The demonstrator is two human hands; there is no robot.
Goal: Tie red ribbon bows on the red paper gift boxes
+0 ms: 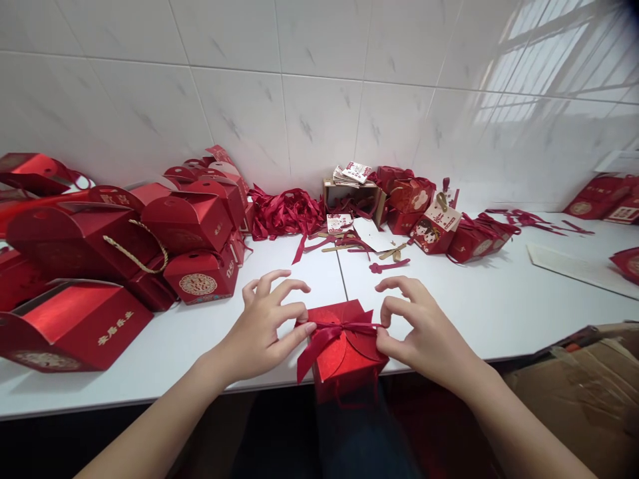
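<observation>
A small red gift box (344, 356) stands at the table's front edge between my hands, its petal-shaped flaps folded over the top. Dark red ribbon (323, 342) crosses the lid and is tied at the middle, one tail hanging to the left. My left hand (272, 326) pinches the ribbon at the left side of the box between thumb and index finger, the other fingers curled above. On the opposite side, my right hand (419, 326) pinches the ribbon's right end in the same way.
Red boxes (194, 219) are stacked along the left, one with a rope handle. A ribbon heap (287, 209), an open carton (379, 199) with cards and finished boxes (479, 236) lie near the tiled wall. A cardboard box (579, 399) stands right of the table edge.
</observation>
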